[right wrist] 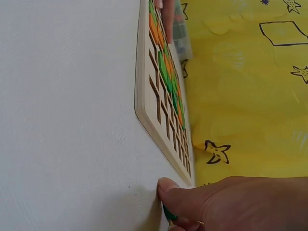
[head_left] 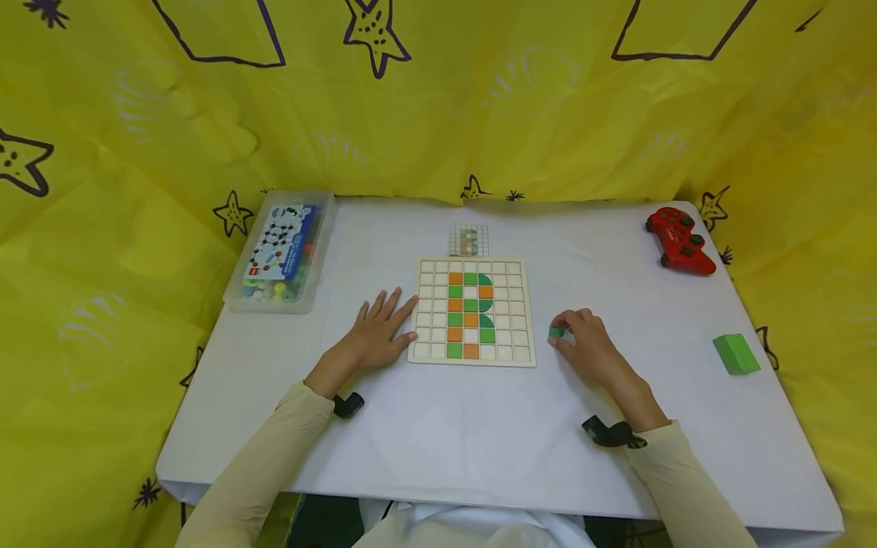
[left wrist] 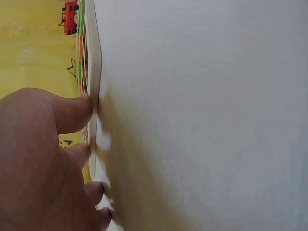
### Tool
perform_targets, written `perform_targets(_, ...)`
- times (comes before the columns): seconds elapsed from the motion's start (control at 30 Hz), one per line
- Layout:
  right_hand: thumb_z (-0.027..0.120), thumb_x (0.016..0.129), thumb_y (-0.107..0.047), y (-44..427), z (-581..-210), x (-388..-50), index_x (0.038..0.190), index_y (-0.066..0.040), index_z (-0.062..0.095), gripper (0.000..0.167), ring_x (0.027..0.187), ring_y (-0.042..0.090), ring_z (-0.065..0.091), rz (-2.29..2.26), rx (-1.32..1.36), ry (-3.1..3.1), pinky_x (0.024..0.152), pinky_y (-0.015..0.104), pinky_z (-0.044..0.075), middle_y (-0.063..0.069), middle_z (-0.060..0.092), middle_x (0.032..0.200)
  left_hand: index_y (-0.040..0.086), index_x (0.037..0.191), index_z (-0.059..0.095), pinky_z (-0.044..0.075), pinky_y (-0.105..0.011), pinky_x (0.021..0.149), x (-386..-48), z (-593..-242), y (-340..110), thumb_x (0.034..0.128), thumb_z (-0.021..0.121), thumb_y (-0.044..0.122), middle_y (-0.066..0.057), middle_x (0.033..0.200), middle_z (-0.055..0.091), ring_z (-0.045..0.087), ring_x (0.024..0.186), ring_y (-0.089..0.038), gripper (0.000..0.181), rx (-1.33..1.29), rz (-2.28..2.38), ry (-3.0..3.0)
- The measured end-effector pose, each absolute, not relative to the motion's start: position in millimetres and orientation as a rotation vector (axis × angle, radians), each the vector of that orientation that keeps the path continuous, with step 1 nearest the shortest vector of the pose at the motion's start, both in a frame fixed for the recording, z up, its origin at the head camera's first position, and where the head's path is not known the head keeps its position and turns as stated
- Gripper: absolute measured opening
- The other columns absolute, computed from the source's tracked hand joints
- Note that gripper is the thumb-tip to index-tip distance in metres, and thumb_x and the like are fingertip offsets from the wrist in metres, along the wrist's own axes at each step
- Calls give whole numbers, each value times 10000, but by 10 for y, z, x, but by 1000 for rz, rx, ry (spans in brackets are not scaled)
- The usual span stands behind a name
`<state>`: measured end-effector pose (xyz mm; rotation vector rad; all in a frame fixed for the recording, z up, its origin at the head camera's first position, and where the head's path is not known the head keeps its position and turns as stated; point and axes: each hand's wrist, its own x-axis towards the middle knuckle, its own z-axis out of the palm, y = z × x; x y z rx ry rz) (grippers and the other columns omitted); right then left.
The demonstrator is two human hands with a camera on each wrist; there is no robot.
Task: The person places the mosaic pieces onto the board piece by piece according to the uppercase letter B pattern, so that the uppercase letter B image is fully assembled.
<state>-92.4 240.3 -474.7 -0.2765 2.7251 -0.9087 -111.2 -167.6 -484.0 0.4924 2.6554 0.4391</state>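
Note:
In the head view a square wooden grid board (head_left: pixel 514 312) lies mid-table, with orange, light green and dark green tiles set in its middle columns. My left hand (head_left: pixel 377 335) rests flat beside it with fingers spread, thumb and index finger touching the board's left edge. To the right of the board, my right hand (head_left: pixel 585 346) pinches a small dark green tile (head_left: pixel 556 332) just above or on the cloth. The right wrist view shows that tile (right wrist: pixel 169 213) partly hidden behind the thumb. A small printed pattern card (head_left: pixel 469 240) lies behind the board.
A clear plastic box (head_left: pixel 311 281) of coloured parts stands at the back left. A red game controller (head_left: pixel 680 242) lies at the back right, and a green block (head_left: pixel 736 354) sits near the right edge. Yellow curtains (head_left: pixel 425 129) surround the white table (head_left: pixel 438 434).

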Motion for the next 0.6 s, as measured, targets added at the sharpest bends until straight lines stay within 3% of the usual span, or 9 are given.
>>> perform_targets(0.27,675,1042,-112,2265,-4805,-886,1262,3,635,252,1160,349,521,-888,-405,2739,980,506,455,176,565,1242,240,1719,90,-33,-643,1283,-1104,-4834,-1674,1118,388,516,-112,1782,-40,-91,1633,-387,725,490,448,2656)
perform_targets(0.6,759,989,-137,1716,-4732,-766,1191,-34,704,233,1076,286,575,-865,-612,2782,938,456,499,83,615,1146,238,1720,92,-27,-646,1282,-1100,-4824,-1667,1117,396,510,-117,1782,-37,-86,1634,-389,728,491,448,2663)
